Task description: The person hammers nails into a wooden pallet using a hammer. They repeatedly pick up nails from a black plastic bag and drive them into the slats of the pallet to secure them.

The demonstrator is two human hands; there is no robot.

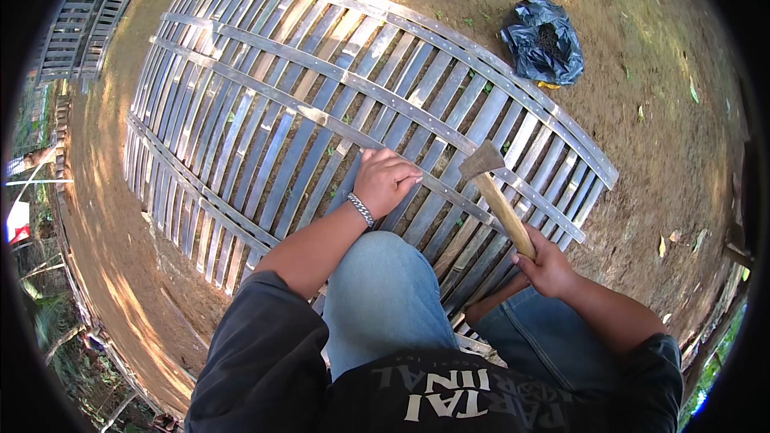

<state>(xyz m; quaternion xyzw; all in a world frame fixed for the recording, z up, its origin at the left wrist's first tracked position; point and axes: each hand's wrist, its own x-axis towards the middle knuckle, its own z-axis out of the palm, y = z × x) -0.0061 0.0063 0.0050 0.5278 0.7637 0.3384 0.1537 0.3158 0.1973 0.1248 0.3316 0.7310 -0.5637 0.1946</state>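
Observation:
A wide panel of dark, weathered wooden slats (277, 144), crossed by several long strips, lies on the ground in front of me. My left hand (387, 184), a chain bracelet at its wrist, rests on one of the long strips (449, 192) near the panel's middle. Its fingers are curled together; whatever they pinch, if anything, is hidden. In my right hand (549, 263) I grip a hatchet (505, 212) by the lower end of its pale wooden handle. The dark metal head points up and away from me, above the slats, to the right of my left hand.
A black plastic bag (543, 42) of small dark pieces, perhaps nails, sits open on the brown dirt (642, 144) beyond the panel's far right edge. Another slatted panel (88, 12) lies at the far left. My bent knee (385, 289) is close to the near slats.

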